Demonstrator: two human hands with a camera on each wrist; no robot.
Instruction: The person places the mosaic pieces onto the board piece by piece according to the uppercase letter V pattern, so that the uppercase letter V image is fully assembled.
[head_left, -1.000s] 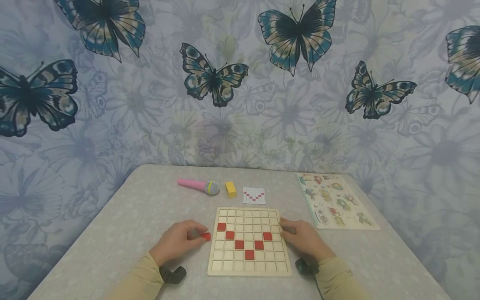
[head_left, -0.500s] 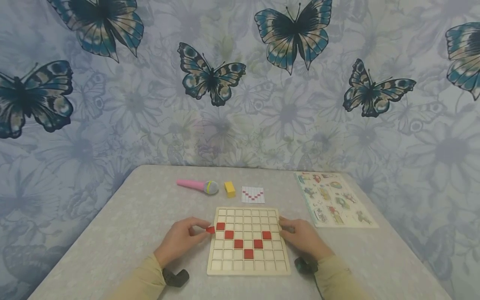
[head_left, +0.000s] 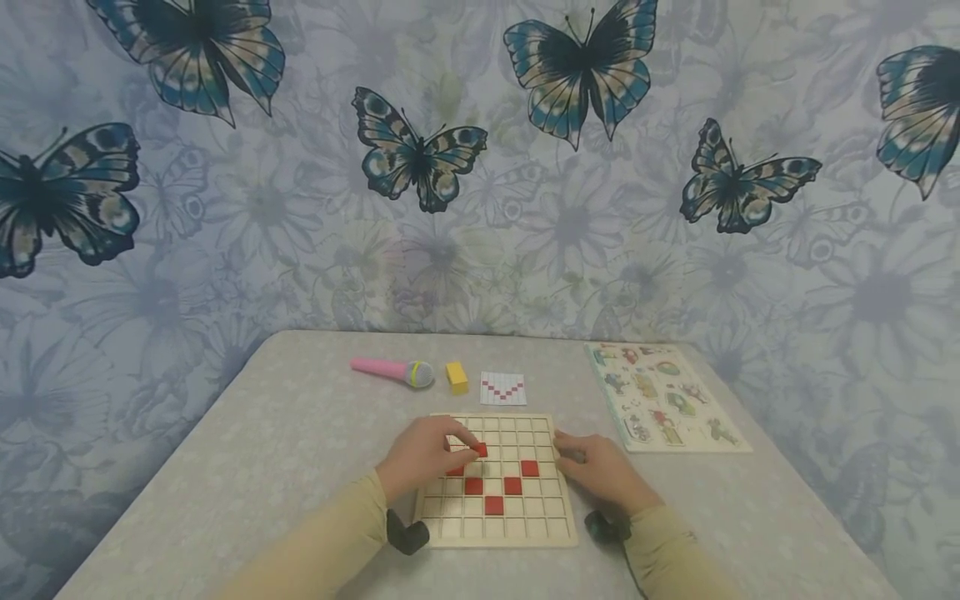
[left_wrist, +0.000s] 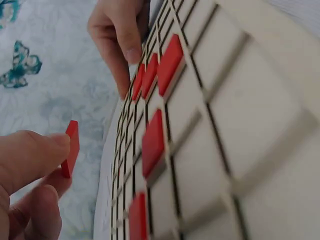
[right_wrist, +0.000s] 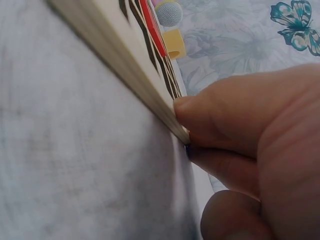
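Observation:
A square wooden grid board (head_left: 536, 507) lies on the table with several red square tiles (head_left: 493, 506) set in its cells in a slanting pattern. Between thumb and fingertips, my left hand (head_left: 423, 454) pinches another red tile (left_wrist: 73, 149), held above the upper left part of the board; the left wrist view shows it apart from the surface. That hand covers some of the left cells. At the board's right edge, my right hand (head_left: 606, 475) grips the rim, its thumb on top in the right wrist view.
Behind the board lie a small pattern card (head_left: 502, 389), a yellow block (head_left: 457, 378) and a pink toy microphone (head_left: 392, 371). An illustrated board (head_left: 666, 398) lies at the right rear of the table. A butterfly-patterned wall (head_left: 465, 275) rises behind the table.
My left hand has carried the red tile rightward, from beside the board's left edge to above its cells. My right hand stays at the right rim.

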